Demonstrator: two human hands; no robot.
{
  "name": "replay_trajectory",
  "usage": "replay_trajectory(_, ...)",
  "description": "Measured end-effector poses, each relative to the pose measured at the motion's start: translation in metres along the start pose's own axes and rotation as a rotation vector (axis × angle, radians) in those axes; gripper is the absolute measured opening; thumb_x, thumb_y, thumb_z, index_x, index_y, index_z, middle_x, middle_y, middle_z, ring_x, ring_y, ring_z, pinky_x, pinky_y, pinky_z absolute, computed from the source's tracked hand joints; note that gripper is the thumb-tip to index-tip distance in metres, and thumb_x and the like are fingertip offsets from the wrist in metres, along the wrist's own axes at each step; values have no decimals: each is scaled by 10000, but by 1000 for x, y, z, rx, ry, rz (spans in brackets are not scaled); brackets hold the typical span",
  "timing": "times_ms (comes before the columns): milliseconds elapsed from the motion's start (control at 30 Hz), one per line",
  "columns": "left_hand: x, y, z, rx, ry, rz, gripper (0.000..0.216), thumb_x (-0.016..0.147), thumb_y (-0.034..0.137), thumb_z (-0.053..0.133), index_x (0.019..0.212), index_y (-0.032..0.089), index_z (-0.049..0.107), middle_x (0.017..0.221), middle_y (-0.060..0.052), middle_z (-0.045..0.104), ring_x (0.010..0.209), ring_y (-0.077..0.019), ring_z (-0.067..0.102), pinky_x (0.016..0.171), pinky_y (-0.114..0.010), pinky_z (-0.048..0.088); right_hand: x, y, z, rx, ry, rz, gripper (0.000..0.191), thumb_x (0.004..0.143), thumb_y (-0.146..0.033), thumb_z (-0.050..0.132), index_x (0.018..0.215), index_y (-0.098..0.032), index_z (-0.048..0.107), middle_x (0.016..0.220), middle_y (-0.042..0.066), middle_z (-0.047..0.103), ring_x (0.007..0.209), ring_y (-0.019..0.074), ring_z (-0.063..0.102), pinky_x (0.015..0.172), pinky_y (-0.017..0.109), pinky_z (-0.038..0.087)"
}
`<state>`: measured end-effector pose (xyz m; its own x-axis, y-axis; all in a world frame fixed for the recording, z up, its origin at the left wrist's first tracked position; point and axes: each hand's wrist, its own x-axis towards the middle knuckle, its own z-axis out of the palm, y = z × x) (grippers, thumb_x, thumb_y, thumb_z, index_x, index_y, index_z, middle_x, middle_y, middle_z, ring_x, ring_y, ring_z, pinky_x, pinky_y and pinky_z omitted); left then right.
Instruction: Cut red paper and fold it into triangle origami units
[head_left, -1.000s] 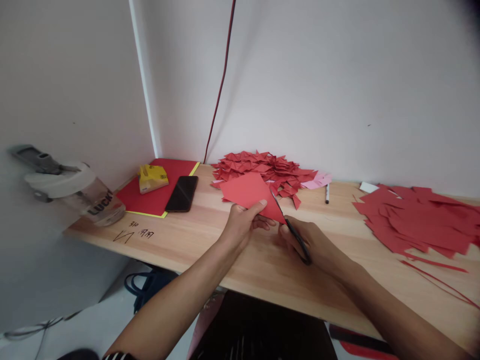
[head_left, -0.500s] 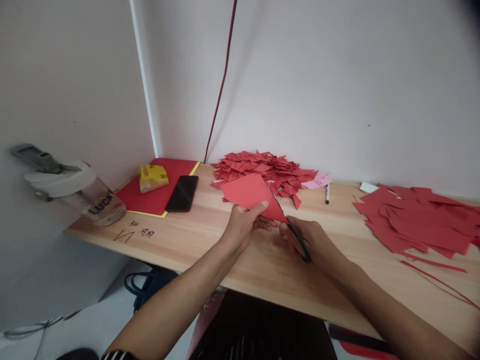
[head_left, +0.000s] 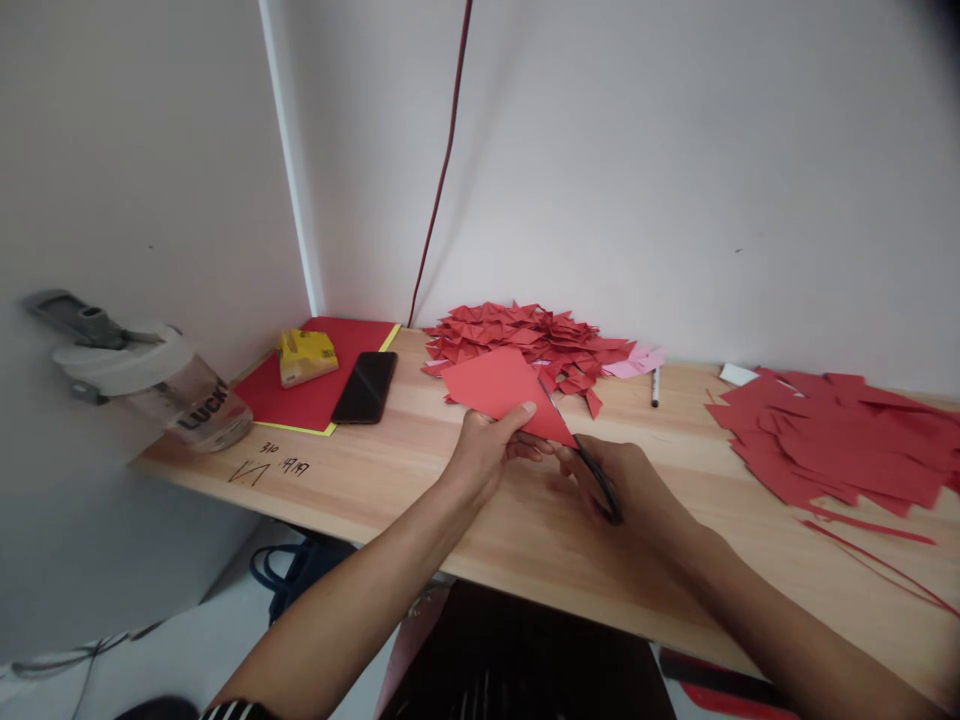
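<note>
Between thumb and fingers, my left hand (head_left: 491,440) grips a red sheet of paper (head_left: 495,383), held tilted above the desk. My right hand (head_left: 626,490) is closed around the black handles of a pair of scissors (head_left: 598,480). The blades lie along the paper's right edge and point away from me; whether they are parted is hard to make out. Behind the sheet is a heap of folded red paper pieces (head_left: 517,325), partly covered by it. Off to the right lies a spread pile of flat red paper (head_left: 847,430).
At the left stand a clear water bottle (head_left: 199,395) and a black phone (head_left: 365,387). A yellow packet (head_left: 307,357) rests on red sheets (head_left: 262,395). A marker (head_left: 655,388), a pink paper piece (head_left: 636,361) and thin red strips (head_left: 877,522) lie on the wooden desk (head_left: 405,470).
Hardly anything differs. The scissors and right hand have shifted very slightly, while the left hand keeps the paper in the same place.
</note>
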<state>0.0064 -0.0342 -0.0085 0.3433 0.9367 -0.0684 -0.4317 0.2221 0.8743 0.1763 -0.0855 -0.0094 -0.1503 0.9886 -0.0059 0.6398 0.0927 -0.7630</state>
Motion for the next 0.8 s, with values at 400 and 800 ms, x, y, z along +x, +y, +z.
replay_trajectory(400, 1, -1, 0, -36, 2, 7, 290, 682, 347, 757, 706, 80, 649, 559, -68, 666, 452, -124, 607, 455, -203, 458, -3, -8, -3, 156, -80, -55, 434, 942, -526, 421, 636, -219, 409, 494, -23, 523, 448, 117, 476, 507, 273, 386)
replay_trajectory(800, -1, 0, 2, -6, 21, -10, 302, 667, 356, 763, 659, 81, 638, 537, -59, 650, 438, -118, 595, 452, -202, 453, -6, -22, -8, 102, -83, -70, 462, 960, -558, 338, 661, -214, 411, 518, -17, 514, 475, 114, 457, 511, 270, 372)
